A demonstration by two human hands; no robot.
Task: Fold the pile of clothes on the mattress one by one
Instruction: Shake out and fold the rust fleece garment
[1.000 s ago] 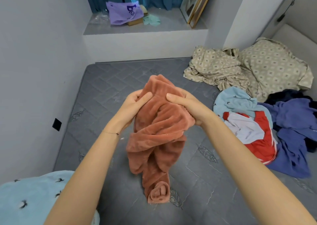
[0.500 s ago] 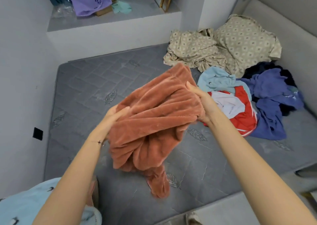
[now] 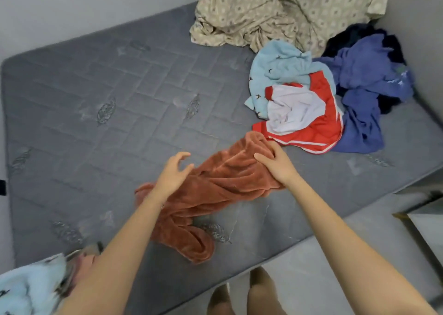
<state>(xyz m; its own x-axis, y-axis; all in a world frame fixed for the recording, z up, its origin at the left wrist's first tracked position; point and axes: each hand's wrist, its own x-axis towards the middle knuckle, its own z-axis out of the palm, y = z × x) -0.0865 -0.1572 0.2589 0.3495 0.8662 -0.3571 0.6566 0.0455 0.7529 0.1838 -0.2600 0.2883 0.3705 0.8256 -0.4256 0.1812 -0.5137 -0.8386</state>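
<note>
A rust-orange fleece garment (image 3: pixel 223 182) lies crumpled on the grey quilted mattress (image 3: pixel 96 103), stretched from near the pile down toward the front edge. My right hand (image 3: pixel 275 166) grips its upper end, fingers curled into the fabric. My left hand (image 3: pixel 173 173) hovers over the garment's middle with fingers spread and loosely bent, holding nothing. The pile of clothes sits at the right: a light blue piece (image 3: pixel 280 67), a red and white garment (image 3: pixel 302 118), and blue-purple clothing (image 3: pixel 364 86) over something dark.
A beige patterned blanket (image 3: pixel 287 10) is bunched at the mattress's far end. A light blue cloth (image 3: pixel 26 290) lies at the near left corner. Walls close in on the left and right. My feet (image 3: pixel 242 295) stand on the floor at the front edge.
The orange garment went from held up in both hands to lying on the mattress. My left hand has let go of it; my right hand still grips it. The view tilted downward.
</note>
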